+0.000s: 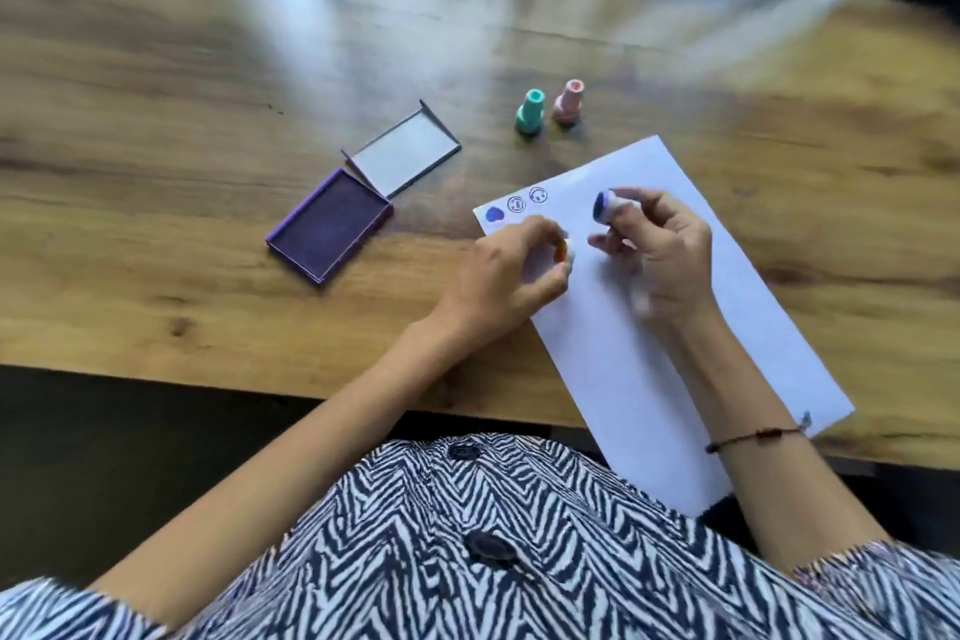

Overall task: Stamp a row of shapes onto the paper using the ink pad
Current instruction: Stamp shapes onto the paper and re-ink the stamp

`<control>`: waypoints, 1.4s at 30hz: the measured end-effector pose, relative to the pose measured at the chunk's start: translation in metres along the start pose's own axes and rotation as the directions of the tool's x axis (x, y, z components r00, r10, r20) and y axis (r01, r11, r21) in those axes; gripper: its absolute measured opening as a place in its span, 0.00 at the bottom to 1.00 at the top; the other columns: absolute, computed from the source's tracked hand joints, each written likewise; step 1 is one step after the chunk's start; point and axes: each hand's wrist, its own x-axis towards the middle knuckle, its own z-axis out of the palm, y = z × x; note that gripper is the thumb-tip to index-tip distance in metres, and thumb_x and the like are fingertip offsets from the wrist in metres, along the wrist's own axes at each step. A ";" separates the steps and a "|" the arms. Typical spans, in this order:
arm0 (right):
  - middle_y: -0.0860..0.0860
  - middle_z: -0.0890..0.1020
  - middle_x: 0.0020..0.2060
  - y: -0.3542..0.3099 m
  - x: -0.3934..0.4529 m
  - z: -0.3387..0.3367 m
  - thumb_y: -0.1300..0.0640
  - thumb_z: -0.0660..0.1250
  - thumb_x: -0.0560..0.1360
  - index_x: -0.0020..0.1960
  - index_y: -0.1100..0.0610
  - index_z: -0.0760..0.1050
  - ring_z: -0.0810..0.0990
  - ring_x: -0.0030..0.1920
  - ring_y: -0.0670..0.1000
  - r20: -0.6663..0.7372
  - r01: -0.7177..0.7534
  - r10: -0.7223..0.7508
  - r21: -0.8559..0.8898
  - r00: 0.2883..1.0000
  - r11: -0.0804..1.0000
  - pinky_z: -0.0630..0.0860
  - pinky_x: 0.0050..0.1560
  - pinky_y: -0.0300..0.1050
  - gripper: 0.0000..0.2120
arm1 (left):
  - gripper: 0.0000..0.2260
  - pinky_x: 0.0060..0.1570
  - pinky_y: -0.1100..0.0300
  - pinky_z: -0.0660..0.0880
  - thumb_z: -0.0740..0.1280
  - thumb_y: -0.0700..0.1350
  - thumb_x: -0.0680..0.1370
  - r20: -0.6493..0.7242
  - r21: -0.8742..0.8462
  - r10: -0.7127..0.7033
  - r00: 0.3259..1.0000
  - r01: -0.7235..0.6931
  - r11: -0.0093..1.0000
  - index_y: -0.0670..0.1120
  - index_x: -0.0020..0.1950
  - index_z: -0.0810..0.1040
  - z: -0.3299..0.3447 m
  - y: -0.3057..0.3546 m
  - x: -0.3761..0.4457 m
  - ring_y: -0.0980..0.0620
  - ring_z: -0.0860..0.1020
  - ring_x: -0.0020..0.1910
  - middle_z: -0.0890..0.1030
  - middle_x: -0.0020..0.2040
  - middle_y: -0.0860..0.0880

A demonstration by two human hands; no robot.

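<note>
A white sheet of paper [675,327] lies slanted on the wooden table. Near its top left corner run three prints: a solid blue shape [494,215] and two ring marks [527,199]. My right hand [660,255] holds a small stamp [608,206] above the paper, its blue inked face turned to the left. My left hand [511,270] pinches a small orange and white cap [721,253] at the paper's left edge. The open purple ink pad [330,224] sits left of the paper, its clear lid [402,148] behind it.
A teal stamp [530,112] and a pink stamp [568,101] stand upright beyond the paper. The table's front edge [208,372] runs close to my body. A dark window frame lines the far side.
</note>
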 end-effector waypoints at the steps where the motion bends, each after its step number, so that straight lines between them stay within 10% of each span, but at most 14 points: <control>1: 0.46 0.81 0.29 -0.007 0.009 0.003 0.64 0.68 0.72 0.41 0.55 0.78 0.77 0.29 0.43 0.028 0.054 -0.051 -0.138 0.998 0.989 0.79 0.37 0.38 0.05 | 0.11 0.48 0.53 0.72 0.66 0.41 0.72 0.001 0.002 -0.002 1.000 0.002 1.000 0.39 0.52 0.76 -0.001 0.000 0.001 0.46 0.79 0.46 0.82 0.49 0.44; 5: 0.53 0.76 0.34 -0.022 0.044 0.022 0.61 0.69 0.70 0.45 0.60 0.80 0.73 0.37 0.48 0.254 0.334 -0.217 -0.718 0.943 0.610 0.68 0.39 0.36 0.05 | 0.12 0.48 0.54 0.73 0.64 0.44 0.72 0.012 0.026 -0.017 1.000 0.016 1.000 0.40 0.52 0.76 -0.001 0.001 -0.001 0.46 0.79 0.47 0.82 0.49 0.44; 13: 0.62 0.79 0.48 -0.026 0.054 0.032 0.61 0.66 0.71 0.49 0.60 0.79 0.77 0.49 0.61 0.472 0.498 -0.161 -0.841 0.867 0.213 0.70 0.50 0.49 0.08 | 0.11 0.48 0.57 0.71 0.65 0.43 0.72 0.008 0.020 -0.034 0.999 0.034 0.999 0.40 0.51 0.76 -0.001 0.000 -0.001 0.46 0.79 0.47 0.82 0.48 0.43; 31: 0.64 0.74 0.49 -0.017 0.052 0.048 0.65 0.59 0.72 0.50 0.63 0.72 0.75 0.45 0.66 0.603 0.577 -0.103 -0.792 0.791 -0.198 0.62 0.38 0.49 0.07 | 0.14 0.49 0.51 0.73 0.63 0.47 0.70 0.023 -0.004 -0.055 0.998 0.055 0.998 0.40 0.51 0.77 -0.002 0.000 0.000 0.47 0.79 0.48 0.83 0.47 0.44; 42: 0.63 0.72 0.49 -0.020 0.047 0.055 0.66 0.60 0.72 0.49 0.62 0.71 0.76 0.43 0.65 0.529 0.520 -0.067 -0.846 0.846 -0.118 0.65 0.37 0.49 0.07 | 0.15 0.49 0.57 0.72 0.64 0.47 0.69 0.044 0.006 -0.069 0.997 0.068 0.998 0.41 0.52 0.77 0.000 -0.002 0.001 0.47 0.79 0.48 0.82 0.47 0.44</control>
